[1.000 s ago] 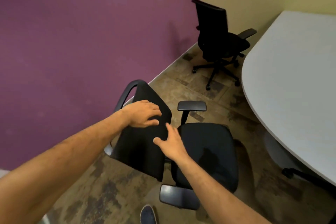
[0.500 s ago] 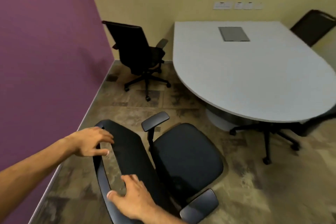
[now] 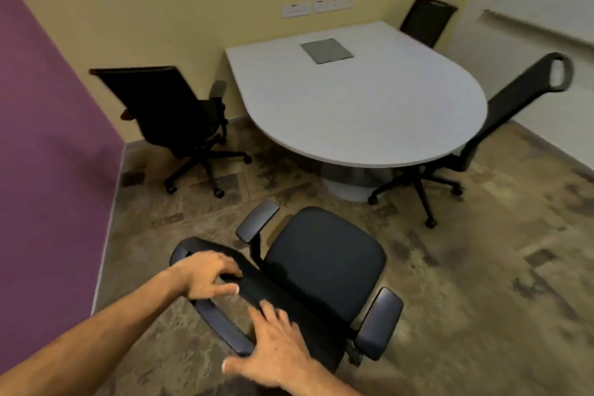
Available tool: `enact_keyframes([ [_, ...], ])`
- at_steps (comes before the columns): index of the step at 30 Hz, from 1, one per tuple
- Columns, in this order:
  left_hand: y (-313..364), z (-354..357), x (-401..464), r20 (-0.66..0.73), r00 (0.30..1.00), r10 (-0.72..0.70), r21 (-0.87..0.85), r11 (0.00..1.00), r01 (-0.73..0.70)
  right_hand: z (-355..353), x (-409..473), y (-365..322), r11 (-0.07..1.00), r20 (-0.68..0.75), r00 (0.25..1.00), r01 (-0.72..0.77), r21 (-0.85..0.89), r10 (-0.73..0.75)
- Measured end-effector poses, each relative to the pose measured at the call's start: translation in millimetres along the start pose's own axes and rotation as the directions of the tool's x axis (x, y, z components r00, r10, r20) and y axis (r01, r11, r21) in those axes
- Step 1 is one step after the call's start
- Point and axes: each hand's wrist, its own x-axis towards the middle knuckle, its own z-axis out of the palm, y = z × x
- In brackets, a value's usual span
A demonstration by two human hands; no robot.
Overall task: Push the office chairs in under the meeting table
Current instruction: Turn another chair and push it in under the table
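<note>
A black office chair (image 3: pixel 324 260) with two armrests stands right in front of me, its seat facing the white meeting table (image 3: pixel 360 103). My left hand (image 3: pixel 209 273) grips the top of its backrest near the left end. My right hand (image 3: pixel 276 350) rests on the backrest's right end, fingers spread over the rim. A second black chair (image 3: pixel 167 106) stands apart from the table at the left by the wall corner. A third chair (image 3: pixel 514 106) sits at the table's right edge, its seat under the top. A fourth chair (image 3: pixel 427 21) stands behind the table.
A purple wall (image 3: pixel 48 154) runs close along my left. A yellow wall with sockets (image 3: pixel 318 5) is behind the table. A grey panel (image 3: pixel 326 50) is set into the tabletop. The table's round pedestal (image 3: pixel 347 183) stands beyond the near chair, with patterned floor between.
My view has swung right from the purple wall to the table. The near chair has turned with its seat toward the table, and both hands have shifted along its backrest.
</note>
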Motion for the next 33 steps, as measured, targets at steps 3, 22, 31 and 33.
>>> enact_keyframes([
  [3,-16.7,-12.2,19.0,-0.057,0.993,0.100,0.045,0.994,-0.097,4.3,5.8,1.0,0.994,-0.238,0.971,-0.057,-0.093,0.034],
  [22,-75.8,-18.3,94.5,-0.245,0.940,0.237,0.032,0.971,-0.236,-20.0,43.8,7.4,0.991,-0.596,0.801,-0.115,-0.070,0.051],
  [31,-89.7,-41.3,150.9,-0.251,0.959,0.128,0.005,0.991,-0.131,-70.8,68.2,56.7,0.947,-0.637,0.732,-0.321,-0.007,0.243],
  [33,-93.8,-58.3,173.7,-0.276,0.957,0.087,0.020,0.996,-0.085,-99.9,74.7,80.4,0.926,-0.632,0.725,-0.377,-0.031,0.274],
])
